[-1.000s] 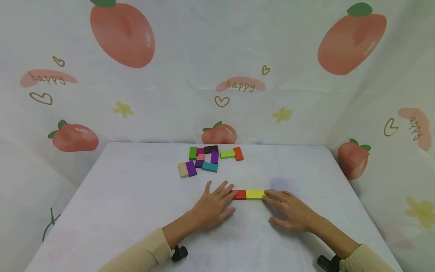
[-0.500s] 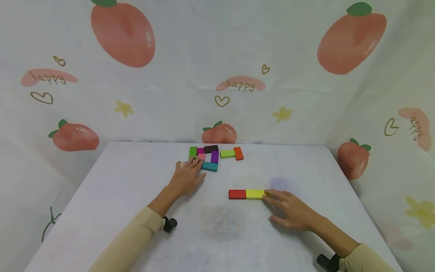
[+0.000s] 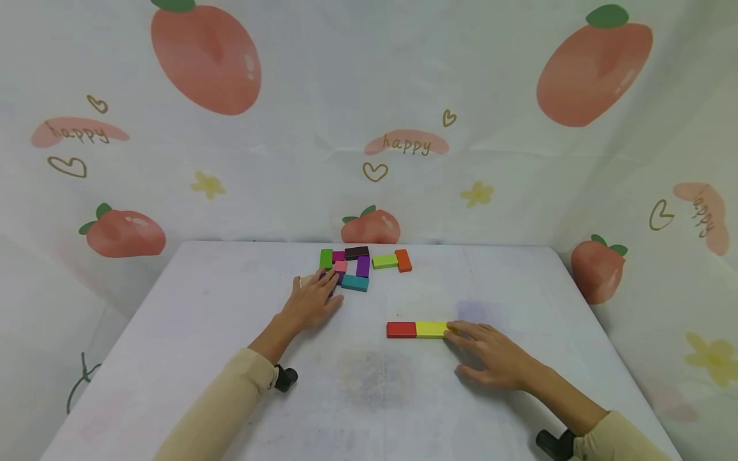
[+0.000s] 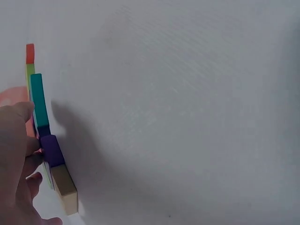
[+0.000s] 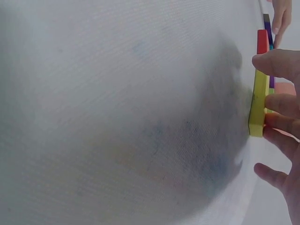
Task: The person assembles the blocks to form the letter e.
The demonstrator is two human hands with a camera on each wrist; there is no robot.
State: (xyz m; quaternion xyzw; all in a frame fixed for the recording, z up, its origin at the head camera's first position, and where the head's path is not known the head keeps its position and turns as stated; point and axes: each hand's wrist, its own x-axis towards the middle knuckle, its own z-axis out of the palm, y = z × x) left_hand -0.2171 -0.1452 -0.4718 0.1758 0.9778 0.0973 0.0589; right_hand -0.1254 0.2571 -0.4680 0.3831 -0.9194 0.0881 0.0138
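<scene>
In the head view my left hand [image 3: 311, 302] reaches to the block cluster, its spread fingers over the purple block [image 4: 51, 150] and the plain wooden block [image 4: 64, 187]. The left wrist view shows fingertips right at the purple block, with the thumb near the teal block [image 4: 39, 100]. My right hand [image 3: 492, 355] lies at the right end of a yellow block [image 3: 431, 330], fingertips touching it and hiding that end. End to end with the yellow block, on its left, lies a red block [image 3: 401, 330].
Around the left fingers lie a green block [image 3: 326, 258], a pink block [image 3: 341, 266], a black block [image 3: 357, 253] and another purple block [image 3: 362, 266]. A lime block [image 3: 384, 261] meets an orange block [image 3: 403, 260] to their right. Behind the white table [image 3: 230, 269] hangs a printed cloth [image 3: 300, 128].
My left hand has left the red block and moved away and to the left, onto the cluster, uncovering the whole red block. The right hand has stayed at the yellow block.
</scene>
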